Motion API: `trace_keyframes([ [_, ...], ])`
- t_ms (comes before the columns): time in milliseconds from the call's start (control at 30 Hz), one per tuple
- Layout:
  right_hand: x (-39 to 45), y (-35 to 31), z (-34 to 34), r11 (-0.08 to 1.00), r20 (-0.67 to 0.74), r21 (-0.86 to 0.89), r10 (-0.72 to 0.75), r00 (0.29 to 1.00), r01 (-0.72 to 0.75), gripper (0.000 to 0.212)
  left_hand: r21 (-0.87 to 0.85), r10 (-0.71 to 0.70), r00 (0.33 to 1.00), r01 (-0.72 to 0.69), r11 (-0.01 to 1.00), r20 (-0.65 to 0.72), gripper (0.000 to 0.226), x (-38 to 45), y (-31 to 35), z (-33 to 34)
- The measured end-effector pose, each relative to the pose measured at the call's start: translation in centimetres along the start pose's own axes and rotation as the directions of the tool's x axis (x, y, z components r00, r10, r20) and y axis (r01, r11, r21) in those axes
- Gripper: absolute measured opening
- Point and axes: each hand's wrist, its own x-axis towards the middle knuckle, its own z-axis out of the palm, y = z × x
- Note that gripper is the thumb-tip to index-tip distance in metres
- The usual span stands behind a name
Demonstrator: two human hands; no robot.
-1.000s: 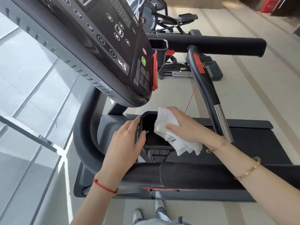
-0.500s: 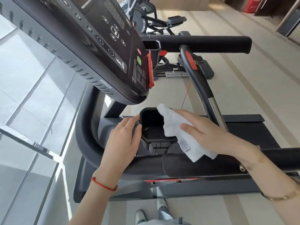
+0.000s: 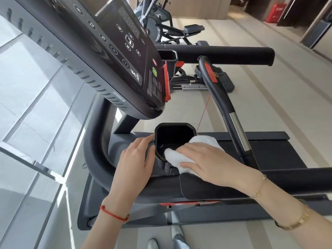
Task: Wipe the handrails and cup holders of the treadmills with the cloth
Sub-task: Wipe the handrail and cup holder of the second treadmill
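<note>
I am holding the white cloth [image 3: 193, 155] bunched under my right hand [image 3: 209, 163], fingers curled over it in a closed grip, pressing its leading fold over the near right rim of the black cup holder [image 3: 173, 136] and into its well. My left hand [image 3: 136, 162] is resting open, fingers relaxed, against the cup holder's left wall. The padded handrail [image 3: 206, 187] is lying just under my right wrist.

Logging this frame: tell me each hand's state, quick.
Left hand: open, fingers resting against cup holder.
Right hand: holding white cloth.
</note>
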Motion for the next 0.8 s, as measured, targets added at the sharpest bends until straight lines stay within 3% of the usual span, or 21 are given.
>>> trace_keyframes([
  [267,2.6,-1.1,1.3,1.0,-0.062,0.005,-0.018,0.998,0.019,0.028,0.018,-0.011,1.0,0.011,1.0,-0.01,0.036,0.3,0.3,-0.2],
  [433,0.0,1.8,-0.2,0.99,-0.029,0.121,-0.075,0.997,0.078,0.007,0.075,-0.006,1.0,0.006,0.997,-0.009,0.039,0.7,0.7,0.2],
  [500,0.5,2.4,-0.6,0.976,-0.097,0.204,-0.051,0.994,0.07,0.017,0.089,-0.013,1.0,0.013,0.996,-0.006,0.042,1.0,0.8,0.4],
  [567,1.9,3.2,-1.5,0.949,-0.254,0.311,0.035,0.966,0.047,0.026,0.089,-0.026,1.0,0.026,0.996,-0.001,0.045,1.4,0.8,0.8],
  [633,4.1,4.0,-2.2,0.965,-0.382,0.258,0.056,0.923,0.048,0.029,0.097,-0.044,0.999,0.043,0.994,0.005,0.047,1.6,0.6,1.2],
  [700,6.6,4.4,-2.3,0.98,-0.326,0.198,0.048,0.944,0.019,0.034,0.109,-0.062,0.998,0.06,0.992,0.011,0.05,1.9,0.6,1.6],
  [800,9.4,4.4,-1.0,0.999,-0.075,0.041,0.012,0.997,-0.009,0.039,0.101,-0.075,0.997,0.074,0.992,0.009,0.051,2.3,0.6,2.0],
])
